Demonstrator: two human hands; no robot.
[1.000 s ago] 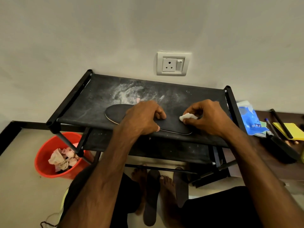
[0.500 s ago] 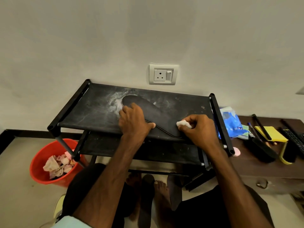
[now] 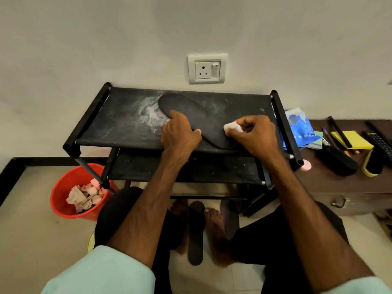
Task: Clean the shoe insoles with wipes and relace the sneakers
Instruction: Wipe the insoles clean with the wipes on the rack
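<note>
Since its fabric top is powder-dusted, rack (image 3: 118,132) may re-soil the work. Insole (image 3: 191,111): diagonal, mid-back to front edge, heel at that edge; a hard stroke may slide it off. Left hand (image 3: 180,134): bent fingertips pressing it down, gripping nothing. Right hand (image 3: 254,134): fingers curled round wipe (image 3: 230,126) at heel.

Matt black insole (image 3: 197,115) on dusty cloth shelf (image 3: 118,124) — glossy plastic bucket (image 3: 63,200).

Pale mint left sleeve (image 3: 101,270) and right sleeve (image 3: 364,288) of plain fabric, ending above bare forearms (image 3: 148,211), bare left hand (image 3: 180,133) and right hand (image 3: 253,133), short-trimmed thumbnail, black trousers (image 3: 118,209) over both knees, bare feet (image 3: 214,225), dark flat sandals (image 3: 196,234) beside them
</note>
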